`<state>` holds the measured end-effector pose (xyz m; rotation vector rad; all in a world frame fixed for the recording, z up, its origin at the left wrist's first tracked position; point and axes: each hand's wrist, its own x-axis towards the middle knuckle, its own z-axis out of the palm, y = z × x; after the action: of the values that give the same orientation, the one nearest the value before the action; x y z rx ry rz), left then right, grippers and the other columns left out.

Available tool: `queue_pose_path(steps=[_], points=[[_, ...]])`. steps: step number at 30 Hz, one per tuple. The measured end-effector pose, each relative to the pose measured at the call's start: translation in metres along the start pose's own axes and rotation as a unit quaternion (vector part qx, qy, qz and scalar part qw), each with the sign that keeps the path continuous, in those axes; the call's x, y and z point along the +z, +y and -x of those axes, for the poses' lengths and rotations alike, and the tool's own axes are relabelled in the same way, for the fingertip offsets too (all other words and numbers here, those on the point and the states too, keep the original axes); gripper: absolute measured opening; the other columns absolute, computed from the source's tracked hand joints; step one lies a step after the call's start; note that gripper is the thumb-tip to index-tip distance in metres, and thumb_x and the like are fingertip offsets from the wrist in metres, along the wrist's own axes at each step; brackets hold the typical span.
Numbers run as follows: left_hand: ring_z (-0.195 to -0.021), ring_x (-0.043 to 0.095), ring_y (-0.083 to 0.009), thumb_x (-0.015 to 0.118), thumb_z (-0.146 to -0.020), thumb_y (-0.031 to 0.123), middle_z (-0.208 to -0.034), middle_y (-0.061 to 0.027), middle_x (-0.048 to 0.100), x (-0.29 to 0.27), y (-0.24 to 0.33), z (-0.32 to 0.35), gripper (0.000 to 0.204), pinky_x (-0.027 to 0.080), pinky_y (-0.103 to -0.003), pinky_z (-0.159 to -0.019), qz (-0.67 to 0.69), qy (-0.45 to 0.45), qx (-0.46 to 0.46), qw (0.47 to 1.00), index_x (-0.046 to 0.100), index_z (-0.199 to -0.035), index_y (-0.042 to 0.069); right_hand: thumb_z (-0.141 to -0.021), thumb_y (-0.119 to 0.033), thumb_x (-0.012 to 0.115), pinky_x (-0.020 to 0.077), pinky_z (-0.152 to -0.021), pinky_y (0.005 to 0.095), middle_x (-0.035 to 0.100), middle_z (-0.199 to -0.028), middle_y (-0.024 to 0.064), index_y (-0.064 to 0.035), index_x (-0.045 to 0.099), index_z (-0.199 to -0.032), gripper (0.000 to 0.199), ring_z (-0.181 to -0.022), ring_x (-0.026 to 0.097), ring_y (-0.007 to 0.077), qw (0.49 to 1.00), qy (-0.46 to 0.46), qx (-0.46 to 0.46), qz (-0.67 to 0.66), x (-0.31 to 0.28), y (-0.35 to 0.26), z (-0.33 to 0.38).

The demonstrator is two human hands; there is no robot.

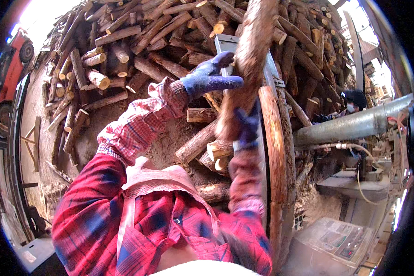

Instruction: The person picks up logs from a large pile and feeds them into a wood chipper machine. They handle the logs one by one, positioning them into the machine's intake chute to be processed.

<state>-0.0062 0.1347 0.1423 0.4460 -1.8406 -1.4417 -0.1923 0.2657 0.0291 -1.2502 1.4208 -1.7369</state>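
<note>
A thick bark-covered log [250, 55] rises at a slant in front of me, smeared by motion, its far end cut off by the top edge. My left hand [211, 78], in a purple-blue work glove, is open beside it with thumb and fingers spread toward the bark; I cannot tell whether it touches. Low on the log's right side is my gloved right hand [247, 124], blurred, seemingly gripping the log's near part. Just right of it, a peeled-looking reddish log [273, 156] lies lengthwise along a metal-sided trough or conveyor [264, 184].
A large heap of cut logs [165, 32] fills the far side; several more [198, 142] lie near my arms. At right are a metal pipe [354, 120], a dusty control box [333, 244] and a masked person [353, 102]. A red vehicle [14, 69] stands far left.
</note>
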Motion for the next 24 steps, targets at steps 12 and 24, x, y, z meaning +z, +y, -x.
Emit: queue_pose_path(steps=[12, 24], points=[[-0.126, 0.049, -0.0238, 0.074, -0.077, 0.047, -0.138, -0.0198, 0.049, -0.181, -0.164, 0.208, 0.087, 0.039, -0.034, -0.104, -0.245, 0.084, -0.431, 0.864, 0.039, -0.14, -0.002, -0.057, -0.053, 0.082, 0.0451, -0.097, 0.0463, 0.056, -0.126, 0.0263, -0.0121, 0.034, -0.144, 0.108, -0.117, 0.055, 0.0402, 0.779, -0.034, 0.117, 0.615, -0.127, 0.009, -0.216], [-0.121, 0.054, -0.0304, 0.071, -0.077, 0.025, -0.13, -0.0149, 0.057, -0.177, -0.175, 0.779, 0.055, 0.042, -0.04, -0.103, -0.283, 0.117, -0.717, 0.626, 0.057, -0.129, 0.013, -0.059, -0.042, 0.085, 0.0394, -0.106, 0.0432, 0.048, -0.137, 0.018, -0.0083, 0.029, -0.145, 0.108, -0.125, 0.047, 0.0341, 0.7, -0.045, 0.245, 0.669, -0.143, 0.021, -0.145]])
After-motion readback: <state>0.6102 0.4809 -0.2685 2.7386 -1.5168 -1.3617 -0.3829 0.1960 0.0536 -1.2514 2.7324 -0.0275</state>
